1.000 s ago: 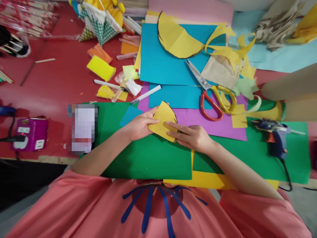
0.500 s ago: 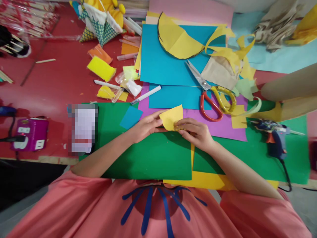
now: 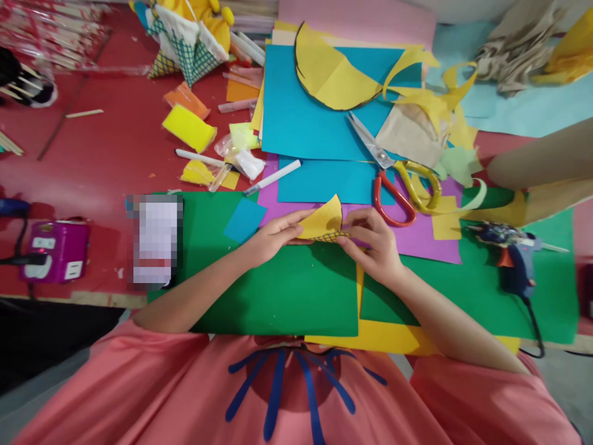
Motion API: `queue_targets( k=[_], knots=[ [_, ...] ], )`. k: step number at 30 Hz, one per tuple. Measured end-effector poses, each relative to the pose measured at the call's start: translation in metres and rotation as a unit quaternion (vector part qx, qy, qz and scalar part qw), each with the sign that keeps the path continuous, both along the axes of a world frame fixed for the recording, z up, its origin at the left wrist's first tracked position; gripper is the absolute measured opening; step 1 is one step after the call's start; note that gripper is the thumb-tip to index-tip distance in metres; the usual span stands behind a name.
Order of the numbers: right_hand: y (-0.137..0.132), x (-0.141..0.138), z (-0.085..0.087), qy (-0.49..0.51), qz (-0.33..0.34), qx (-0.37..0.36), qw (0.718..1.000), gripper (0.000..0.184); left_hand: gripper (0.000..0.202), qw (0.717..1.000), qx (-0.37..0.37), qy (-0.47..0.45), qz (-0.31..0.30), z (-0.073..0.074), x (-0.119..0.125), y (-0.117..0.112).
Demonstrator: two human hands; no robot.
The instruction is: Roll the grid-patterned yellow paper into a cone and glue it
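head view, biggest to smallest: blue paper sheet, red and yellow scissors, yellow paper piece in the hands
1. large blue paper sheet
2. red-and-yellow-handled metal scissors
3. folded yellow paper piece

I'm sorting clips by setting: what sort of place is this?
Probably a paper-craft worktable. Coloured paper sheets cover the red table, scissors and a glue gun lie beside them, and the left hand and right hand hold a yellow paper cutout.

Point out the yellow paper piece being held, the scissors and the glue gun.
yellow paper piece (image 3: 322,221): head view, on its upper face.
scissors (image 3: 385,162): head view, at the pivot above the handles.
glue gun (image 3: 515,269): head view, on the blue grip.
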State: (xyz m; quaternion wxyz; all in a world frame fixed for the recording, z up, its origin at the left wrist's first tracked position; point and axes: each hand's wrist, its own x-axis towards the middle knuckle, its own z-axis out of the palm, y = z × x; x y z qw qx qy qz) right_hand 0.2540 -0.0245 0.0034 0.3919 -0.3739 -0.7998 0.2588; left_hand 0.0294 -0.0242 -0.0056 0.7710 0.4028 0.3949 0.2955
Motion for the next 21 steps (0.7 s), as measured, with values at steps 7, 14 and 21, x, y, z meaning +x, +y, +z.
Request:
queue_targets(
  k=[7,14,21],
  knots=[
    [0.0039,-0.0008,-0.0042,0.077,-0.011,-0.138,0.987,0.005,0.042,0.998,0.053,-0.006,-0.015,0.0009,-0.0013,-0.0015],
    [0.005,-0.0042,-0.009,0.121,-0.034,-0.193,0.973,0.008,0.058,0.988,0.147,-0.003,-0.052,0.0047,-0.0014,-0.0001],
    [0.0051,-0.0072,-0.0083,0.14,-0.045,-0.203,0.968,0.012,0.056,0.98,0.183,0.059,-0.042,0.0066,0.0008,-0.003]
  ],
)
